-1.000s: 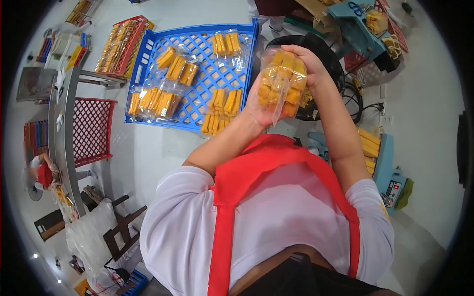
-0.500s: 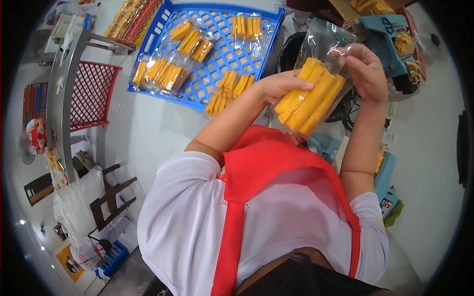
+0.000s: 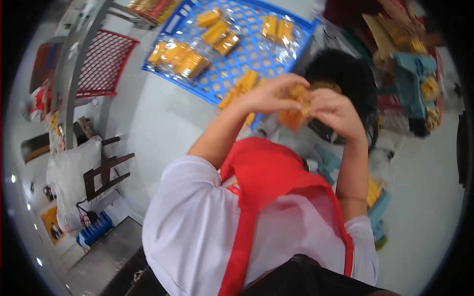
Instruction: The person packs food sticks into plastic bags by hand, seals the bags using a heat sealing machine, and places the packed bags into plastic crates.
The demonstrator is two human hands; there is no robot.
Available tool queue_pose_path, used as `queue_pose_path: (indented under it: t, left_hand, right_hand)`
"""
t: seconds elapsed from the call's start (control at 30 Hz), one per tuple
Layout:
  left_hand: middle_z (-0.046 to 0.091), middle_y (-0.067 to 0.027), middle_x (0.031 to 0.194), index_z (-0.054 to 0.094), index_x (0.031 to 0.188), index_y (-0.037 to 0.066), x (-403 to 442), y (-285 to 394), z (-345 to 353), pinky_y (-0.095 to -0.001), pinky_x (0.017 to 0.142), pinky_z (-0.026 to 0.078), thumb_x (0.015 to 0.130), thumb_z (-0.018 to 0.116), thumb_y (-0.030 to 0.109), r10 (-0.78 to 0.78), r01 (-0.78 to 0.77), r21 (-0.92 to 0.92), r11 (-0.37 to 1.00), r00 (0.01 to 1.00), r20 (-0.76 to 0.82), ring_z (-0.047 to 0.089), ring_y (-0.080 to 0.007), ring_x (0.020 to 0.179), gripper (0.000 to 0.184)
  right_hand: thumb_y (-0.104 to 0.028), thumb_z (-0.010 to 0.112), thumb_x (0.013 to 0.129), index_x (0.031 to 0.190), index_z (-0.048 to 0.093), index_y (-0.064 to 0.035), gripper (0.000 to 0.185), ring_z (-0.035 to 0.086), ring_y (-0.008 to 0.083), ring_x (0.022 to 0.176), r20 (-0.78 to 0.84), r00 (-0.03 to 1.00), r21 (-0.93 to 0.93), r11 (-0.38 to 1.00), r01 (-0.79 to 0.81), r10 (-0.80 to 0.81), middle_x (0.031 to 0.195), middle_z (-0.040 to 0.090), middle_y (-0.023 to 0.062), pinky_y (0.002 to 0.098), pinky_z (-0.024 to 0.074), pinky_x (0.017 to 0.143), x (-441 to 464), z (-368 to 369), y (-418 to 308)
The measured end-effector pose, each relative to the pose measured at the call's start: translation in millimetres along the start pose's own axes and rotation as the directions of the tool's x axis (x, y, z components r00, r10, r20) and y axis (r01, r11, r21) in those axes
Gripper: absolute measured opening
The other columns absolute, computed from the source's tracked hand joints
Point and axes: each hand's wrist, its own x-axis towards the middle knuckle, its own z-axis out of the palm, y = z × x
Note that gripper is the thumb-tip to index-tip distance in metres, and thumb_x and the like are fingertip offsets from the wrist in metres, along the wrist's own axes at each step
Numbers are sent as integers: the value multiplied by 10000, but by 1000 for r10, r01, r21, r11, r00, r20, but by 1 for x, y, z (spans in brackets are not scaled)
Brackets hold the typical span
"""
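Between my two hands is a clear plastic bag of yellow sticks (image 3: 295, 118), blurred by motion and partly hidden by fingers. My left hand (image 3: 276, 94) curls around the bag's left side, thumb toward the middle. From the other side, my right hand (image 3: 338, 111) grips at the bag's edge with bent fingers. Just beyond my left hand lies a blue crate (image 3: 212, 79), where several clear packs of yellow sticks (image 3: 182, 59) rest. Loose-looking yellow sticks (image 3: 239, 89) lie at its near edge, close to my left wrist.
A black bin (image 3: 353, 74) stands behind my right hand. Farther right is a light-blue machine (image 3: 412, 84) beside another person's hand (image 3: 402, 19). A red crate (image 3: 106, 61) and a metal rail (image 3: 66, 84) are at left, above a dark wooden stool (image 3: 106, 170).
Both hands have come closer together and lower, and the bag between them has turned and is more covered. The view has shifted, bringing the black bin and another person's hand into sight.
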Motion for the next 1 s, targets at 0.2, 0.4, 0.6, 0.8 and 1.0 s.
queue_pose_path:
  t: [0.2,0.4,0.6,0.8,1.0]
  left_hand:
    - [521,-111,1061,526,1071,53,-13,4,-32,-335,882,361,752,567,119,-121,125,174,977,992,-28,477,-264,1006,328]
    - [542,-130,1014,596,962,68,-11,-18,-53,-322,833,393,752,522,69,-276,327,310,893,941,-197,502,-280,970,222]
    - [587,-138,941,599,905,5,5,-98,-82,-294,769,431,728,465,3,-226,379,321,868,877,-425,557,-244,884,222]
    - [567,-131,1031,607,945,60,28,-219,-69,-273,781,432,782,509,54,-210,400,205,894,775,-596,547,-217,927,190]
    - [376,-180,1255,622,975,190,7,-299,1,-325,898,363,788,538,185,-340,438,248,864,871,-354,420,-313,1114,206]
  right_hand:
    - [-50,596,662,737,599,-6,87,530,257,856,64,996,58,997,54,-57,796,576,114,325,402,785,40,24,23]
    - [-64,594,699,986,549,-3,297,523,209,913,-374,922,36,995,-94,101,954,569,106,318,387,825,49,35,44]
    - [-57,571,751,1042,526,6,301,515,123,886,-198,826,476,788,-390,529,987,560,70,252,405,796,-16,37,101]
    - [-71,564,762,1014,533,19,269,523,101,817,-104,672,595,587,-549,733,888,565,38,221,415,735,-95,73,140]
    - [-90,568,763,1007,537,23,271,524,102,796,-98,549,592,492,-639,830,871,564,48,223,422,708,-128,102,151]
